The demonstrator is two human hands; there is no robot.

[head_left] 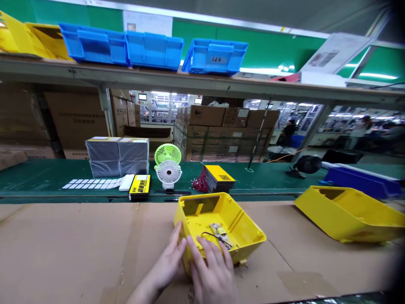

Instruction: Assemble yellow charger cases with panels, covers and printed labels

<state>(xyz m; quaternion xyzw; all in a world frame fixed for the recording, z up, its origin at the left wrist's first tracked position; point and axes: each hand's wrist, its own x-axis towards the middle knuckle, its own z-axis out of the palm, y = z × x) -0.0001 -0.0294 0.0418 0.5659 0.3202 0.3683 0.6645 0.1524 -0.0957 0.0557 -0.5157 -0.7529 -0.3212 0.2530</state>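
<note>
A yellow plastic bin (249, 226) stands on the cardboard-covered worktop in front of me. Inside it lie a small part with a yellow and silvery body (220, 232) and a black cable (213, 235). Against the bin's left wall, close to the near corner, my left hand (169, 261) presses with its fingers. My right hand (213, 268) has its fingers over the near wall, their tips at the rim. Both hands hold the bin; the undersides of the fingers are hidden.
Another yellow bin (344, 217) stands at the right. Behind are a white fan (169, 172), a green fan (167, 154), a yellow-and-black box (139, 187), stacked yellow-topped cards (220, 177) and wrapped grey boxes (104, 158). Blue bins (155, 50) line the overhead shelf (202, 83).
</note>
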